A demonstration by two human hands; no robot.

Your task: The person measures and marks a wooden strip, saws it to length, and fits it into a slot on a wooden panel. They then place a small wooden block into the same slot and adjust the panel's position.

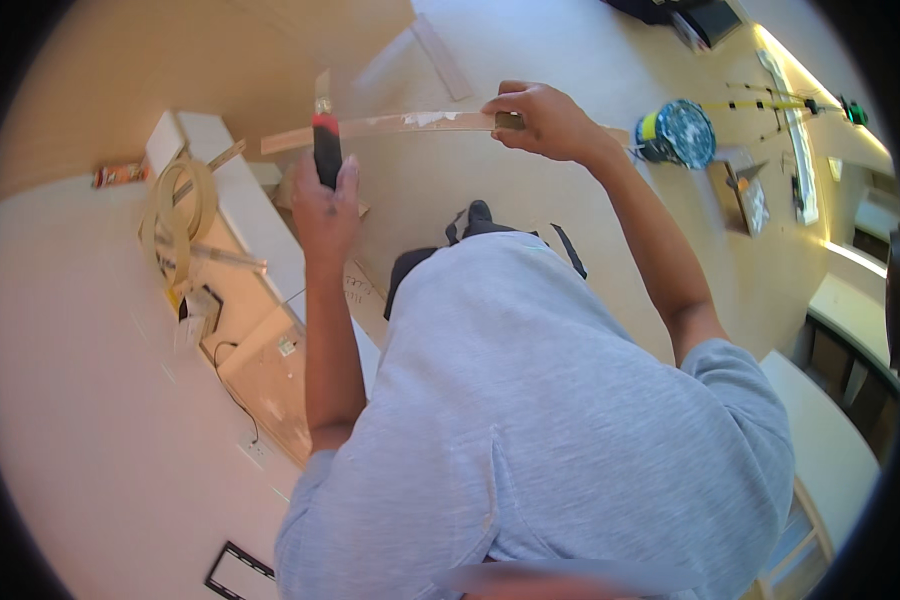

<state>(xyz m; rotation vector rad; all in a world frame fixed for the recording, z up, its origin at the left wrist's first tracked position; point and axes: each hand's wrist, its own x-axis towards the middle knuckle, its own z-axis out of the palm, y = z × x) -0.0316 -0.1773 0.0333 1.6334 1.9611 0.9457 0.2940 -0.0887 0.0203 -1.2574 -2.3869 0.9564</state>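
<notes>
My left hand (325, 215) is closed around the black-and-red handle of a utility knife (326, 150). Its pale metal blade points away from me and is slightly blurred. On the right, my right hand (550, 122) pinches a small dark brown block (510, 121) between thumb and fingers. Between the hands runs a long, narrow wooden strip (370, 127), with a torn white patch (432, 118) along its upper edge. The block lies over the strip near its right part; whether they touch I cannot tell.
At left, coils of edging band (198, 200) lie on a white cabinet (232, 170) with a wooden panel (270, 375). A stained paint bucket (685, 135), a yellow tripod (770, 104) and an open cardboard box (735, 198) stand at right. A pale plank (440, 55) lies ahead.
</notes>
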